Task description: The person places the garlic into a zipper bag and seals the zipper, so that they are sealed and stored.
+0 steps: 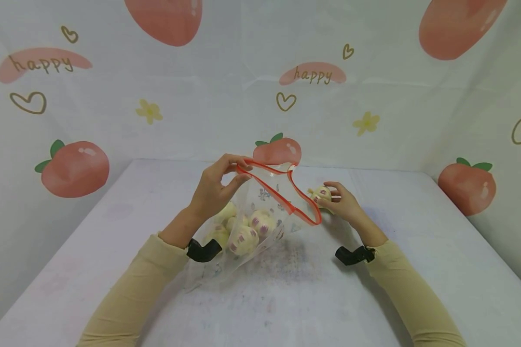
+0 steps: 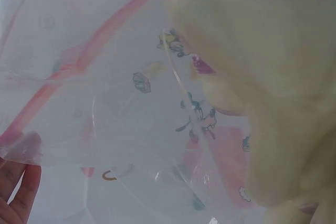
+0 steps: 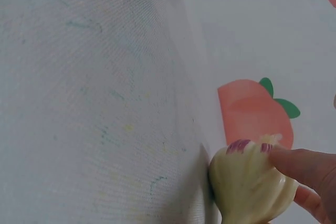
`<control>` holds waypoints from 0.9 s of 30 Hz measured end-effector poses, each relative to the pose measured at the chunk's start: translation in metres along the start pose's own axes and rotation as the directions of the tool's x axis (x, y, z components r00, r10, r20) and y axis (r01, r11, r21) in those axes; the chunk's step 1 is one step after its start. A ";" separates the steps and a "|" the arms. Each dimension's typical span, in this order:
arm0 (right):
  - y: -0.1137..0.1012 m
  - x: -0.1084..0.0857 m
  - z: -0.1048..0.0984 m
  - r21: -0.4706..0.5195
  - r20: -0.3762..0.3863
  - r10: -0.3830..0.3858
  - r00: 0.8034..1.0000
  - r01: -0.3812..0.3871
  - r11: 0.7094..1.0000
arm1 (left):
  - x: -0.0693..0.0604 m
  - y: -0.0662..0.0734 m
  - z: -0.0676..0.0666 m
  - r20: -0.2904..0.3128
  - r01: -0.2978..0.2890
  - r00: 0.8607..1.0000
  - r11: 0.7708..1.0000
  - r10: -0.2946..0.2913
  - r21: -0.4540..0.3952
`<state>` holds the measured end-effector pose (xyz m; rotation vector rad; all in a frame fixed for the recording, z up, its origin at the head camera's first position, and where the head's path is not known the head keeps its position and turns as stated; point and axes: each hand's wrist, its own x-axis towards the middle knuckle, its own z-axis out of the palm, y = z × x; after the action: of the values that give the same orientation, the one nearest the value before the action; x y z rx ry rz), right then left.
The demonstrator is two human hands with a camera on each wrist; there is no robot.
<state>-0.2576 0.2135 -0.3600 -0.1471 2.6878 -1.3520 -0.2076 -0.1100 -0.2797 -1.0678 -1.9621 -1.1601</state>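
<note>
My left hand [image 1: 217, 185] pinches the red-edged rim of a clear plastic zip bag [image 1: 265, 193], whose mouth gapes toward the right. Several garlic bulbs [image 1: 243, 240], cream with purple patches, lie inside the bag, below and right of the left wrist. Close up in the left wrist view, a garlic bulb [image 2: 252, 35] fills the right side, behind the bag's printed film. In my right hand [image 1: 342, 202] is another garlic bulb [image 3: 252, 182], held between thumb and fingers just right of the bag's mouth, outside it.
A pale cloth covers the table [image 1: 308, 289], with faint stains in the middle. Behind it hangs a white curtain [image 1: 226, 96] printed with red fruit, hearts and flowers. Black wrist mounts [image 1: 204, 250] sit at both cuffs.
</note>
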 end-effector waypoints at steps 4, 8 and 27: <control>-0.001 0.001 0.001 -0.006 0.002 0.005 1.000 -0.005 1.000 | 0.000 -0.001 0.000 0.003 0.001 1.000 1.000 -0.001 0.006; -0.002 0.002 0.001 -0.012 -0.001 0.021 1.000 -0.021 1.000 | 0.000 -0.001 0.000 0.008 0.004 1.000 1.000 -0.004 0.010; -0.001 0.002 0.004 -0.007 -0.037 0.010 0.999 -0.010 1.000 | -0.002 0.000 0.000 0.007 0.013 1.000 1.000 -0.013 0.006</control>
<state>-0.2586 0.2100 -0.3616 -0.1101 2.7196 -1.3554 -0.2067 -0.1102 -0.2810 -1.0583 -1.9801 -1.1579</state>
